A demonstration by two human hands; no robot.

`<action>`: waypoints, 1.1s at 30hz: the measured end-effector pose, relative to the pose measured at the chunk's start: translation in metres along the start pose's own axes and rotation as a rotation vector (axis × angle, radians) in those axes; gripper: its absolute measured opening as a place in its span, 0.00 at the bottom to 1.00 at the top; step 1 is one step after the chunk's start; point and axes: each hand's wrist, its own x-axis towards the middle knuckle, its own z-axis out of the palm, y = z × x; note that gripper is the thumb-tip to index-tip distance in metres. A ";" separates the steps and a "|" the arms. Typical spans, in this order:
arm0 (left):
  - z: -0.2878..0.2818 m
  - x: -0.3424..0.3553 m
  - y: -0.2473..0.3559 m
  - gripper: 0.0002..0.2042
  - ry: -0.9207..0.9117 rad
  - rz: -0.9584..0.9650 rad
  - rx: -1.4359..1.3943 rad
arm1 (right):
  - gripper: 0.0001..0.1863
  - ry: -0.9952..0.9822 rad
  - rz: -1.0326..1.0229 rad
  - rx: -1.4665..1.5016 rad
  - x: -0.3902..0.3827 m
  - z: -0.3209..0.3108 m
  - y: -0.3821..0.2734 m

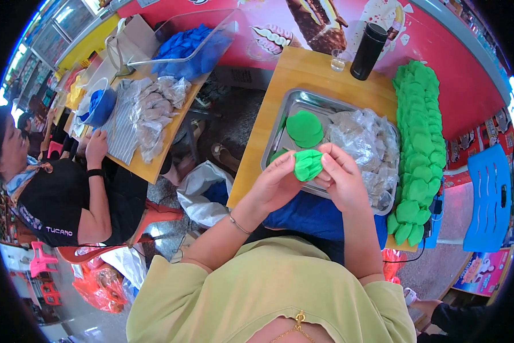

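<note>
While our left hand [277,183] and right hand [340,174] pinch the folded green fabric petal [307,164], it looks soft and light; grip its creased edge, six o'clock of the steel tray [294,103].

top: sleeveless, yellow-green, round neckline | arms: bare from the shoulders down | left hand [277,182]: no rings, short nails | left wrist: thin silver bangle [239,224] | right hand [344,174]: bare, no rings or watch | neck: thin gold chain with small gold pendant [298,318] | lap: dark blue cloth [314,217]
</note>
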 end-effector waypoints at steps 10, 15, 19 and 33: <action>-0.002 -0.001 0.000 0.16 0.129 0.030 -0.034 | 0.06 0.283 -0.518 -0.620 0.004 0.008 0.010; 0.005 0.000 0.000 0.09 0.184 0.080 0.098 | 0.07 0.234 -0.434 -0.782 0.002 0.003 0.016; -0.011 -0.002 -0.001 0.09 0.112 0.150 0.204 | 0.05 0.170 -0.386 -0.651 0.003 -0.002 0.010; -0.001 0.002 -0.004 0.18 0.215 0.115 0.094 | 0.06 0.177 -0.543 -0.860 0.001 0.012 0.012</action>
